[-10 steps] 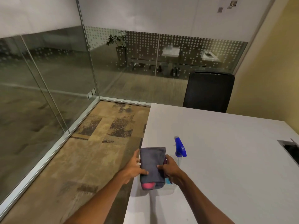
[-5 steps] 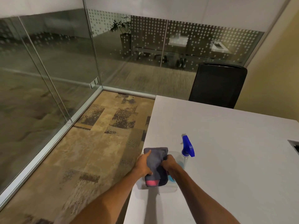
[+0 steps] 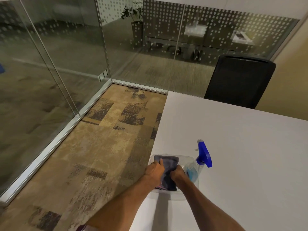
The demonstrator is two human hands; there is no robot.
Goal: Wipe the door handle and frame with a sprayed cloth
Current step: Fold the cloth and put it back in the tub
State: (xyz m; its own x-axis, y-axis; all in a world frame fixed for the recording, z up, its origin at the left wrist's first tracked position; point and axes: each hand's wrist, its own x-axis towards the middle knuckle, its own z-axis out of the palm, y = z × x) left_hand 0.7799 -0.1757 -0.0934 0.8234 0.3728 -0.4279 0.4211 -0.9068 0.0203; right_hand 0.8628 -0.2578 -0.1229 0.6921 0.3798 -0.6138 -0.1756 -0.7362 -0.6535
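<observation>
Both hands are on the grey cloth [image 3: 168, 165] now, down in a clear tub [image 3: 186, 158] at the near edge of the table [image 3: 241, 147]; the left hand [image 3: 154, 170] pinches the cloth's left side, fingers curled round it; the right hand [image 3: 178, 174] is bunched into the fabric, closed on it. The spray bottle [image 3: 202, 155] stands upright in the tub, just beside the right hand; 1 careless lift and a knuckle could tip it. The tub sits close to the table's edge, so a snagged cloth could drag it off. No door handle is in view; only glass walls [image 3: 50, 64] and a chair [image 3: 238, 82].
</observation>
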